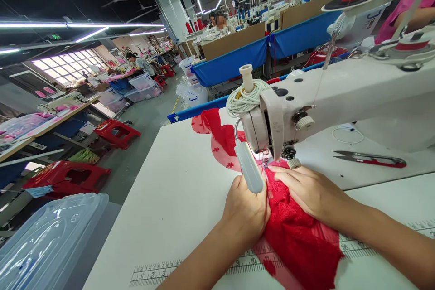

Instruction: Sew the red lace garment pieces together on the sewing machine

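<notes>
A piece of red lace fabric [292,208] runs under the presser foot [265,161] of a white sewing machine [353,95]. Part of it lies flat behind the needle, with sheer scalloped edges; the nearer part is bunched and drapes toward me. My left hand [245,208] is closed on the fabric's left edge just in front of the foot, its fingers partly hidden by a grey lamp [249,167]. My right hand [307,190] rests on the fabric's right side, fingers stretched toward the needle.
Thread snips [370,158] lie right of the needle, near the machine bed. A ruler strip [152,273] crosses the table's front. At left are a clear plastic bin [54,235] and red stools [117,133]. Other people work at machines farther back.
</notes>
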Tool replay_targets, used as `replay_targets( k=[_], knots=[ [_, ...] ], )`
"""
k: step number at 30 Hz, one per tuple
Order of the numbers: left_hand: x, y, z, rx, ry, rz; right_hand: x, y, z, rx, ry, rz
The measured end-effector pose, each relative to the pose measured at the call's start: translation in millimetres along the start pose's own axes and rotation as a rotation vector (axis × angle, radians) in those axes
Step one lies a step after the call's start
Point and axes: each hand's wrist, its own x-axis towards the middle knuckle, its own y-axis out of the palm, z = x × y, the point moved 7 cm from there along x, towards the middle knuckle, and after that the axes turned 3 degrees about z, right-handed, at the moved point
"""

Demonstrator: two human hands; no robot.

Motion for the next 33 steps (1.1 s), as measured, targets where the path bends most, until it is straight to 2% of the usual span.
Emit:
replay_targets(
  k=[13, 23, 27, 33],
  knots=[
    [4.5, -5.5, 1.5, -0.002, -0.046, 0.045, -0.2, 3.9, -5.2, 0.046, 0.039, -0.038],
    [4.1, -1.6, 2.6, 0.015, -0.048, 0.048, 4.4, 5.3, -6.5, 0.030, 0.032, 0.076],
    [4.7, -1.9, 3.0, 0.023, -0.060, 0.049, 4.2, 4.3, -8.1, 0.020, 0.024, 0.023],
    [4.2, -1.0, 4.5, 0.020, -0.067, 0.052, 4.8, 3.2, -9.8, 0.011, 0.008, 0.015]
  ],
)
